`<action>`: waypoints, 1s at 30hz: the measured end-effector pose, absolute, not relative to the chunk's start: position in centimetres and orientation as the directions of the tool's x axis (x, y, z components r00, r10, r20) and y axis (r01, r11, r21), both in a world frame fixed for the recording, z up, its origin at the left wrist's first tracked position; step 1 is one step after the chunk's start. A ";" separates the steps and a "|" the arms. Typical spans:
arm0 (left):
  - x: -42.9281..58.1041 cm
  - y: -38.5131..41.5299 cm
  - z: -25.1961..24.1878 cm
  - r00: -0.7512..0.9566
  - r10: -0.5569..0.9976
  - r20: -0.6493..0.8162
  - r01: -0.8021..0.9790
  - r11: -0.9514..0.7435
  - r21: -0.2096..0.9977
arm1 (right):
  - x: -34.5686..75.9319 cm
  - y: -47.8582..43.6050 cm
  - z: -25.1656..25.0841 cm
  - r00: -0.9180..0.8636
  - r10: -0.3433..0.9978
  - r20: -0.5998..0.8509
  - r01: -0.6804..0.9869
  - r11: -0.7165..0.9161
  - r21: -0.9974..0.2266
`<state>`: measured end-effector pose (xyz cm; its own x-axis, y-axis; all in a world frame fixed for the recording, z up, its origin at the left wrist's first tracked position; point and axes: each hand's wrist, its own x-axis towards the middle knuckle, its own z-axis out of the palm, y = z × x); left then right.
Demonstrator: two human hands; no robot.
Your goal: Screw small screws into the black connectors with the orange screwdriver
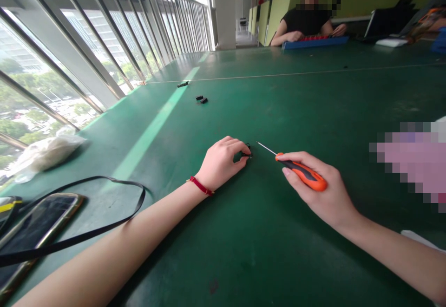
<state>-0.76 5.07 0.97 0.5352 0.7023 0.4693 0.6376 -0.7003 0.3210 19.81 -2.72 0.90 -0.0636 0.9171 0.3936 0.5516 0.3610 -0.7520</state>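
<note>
Left hand: the left hand (221,163) is curled, and a small black part (247,149) is pinched between the thumb and the fingertips. A red cord bracelet (200,186) is worn on the wrist.
Right hand: the right hand (322,198) is closed around an orange-and-black screwdriver (301,171), with the steel shaft (266,148) directed toward the small black part.
Place of the part: it is held at the green bench mat (226,256), near the shaft tip but apart from it. Contact with the mat cannot be told.
Nearby: two black pieces (201,99) and another black piece (183,84) are lying farther ahead.
Possible fault: the part could be dropped or lost on the dark mat if the pinch is loosened, because it is so small.
Possible injury: the fingertips could be stabbed if the shaft tip is slipped off the part under pressure.
</note>
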 end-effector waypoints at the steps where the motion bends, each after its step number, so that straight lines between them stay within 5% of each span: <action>1: -0.8 5.1 1.0 0.537 0.701 0.469 0.640 -0.701 0.315 | 19.8 -2.7 0.9 -0.079 0.915 0.395 0.550 0.370 -0.748; 8: -0.6 4.3 1.4 0.492 0.729 0.476 0.629 -0.675 0.385 | 20.2 -2.1 0.8 -0.206 0.864 0.459 0.658 0.469 -0.589; 13: 0.2 3.3 2.6 0.407 0.849 0.336 0.569 -0.524 0.634 | 20.6 -1.7 0.6 -0.250 0.845 0.472 0.682 0.500 -0.534; 19: 1.0 2.4 3.6 0.521 0.853 0.008 0.329 -0.210 0.921 | 20.7 -1.6 0.6 -0.279 0.810 0.516 0.666 0.550 -0.504; 27: 1.1 2.4 3.2 0.594 0.798 -0.101 0.184 -0.013 0.983 | 20.7 -1.7 0.7 -0.321 0.751 0.576 0.627 0.625 -0.465; 30: 0.8 2.6 3.6 0.626 0.775 -0.089 0.213 -0.060 0.975 | 20.7 -1.7 0.8 -0.339 0.745 0.575 0.607 0.640 -0.471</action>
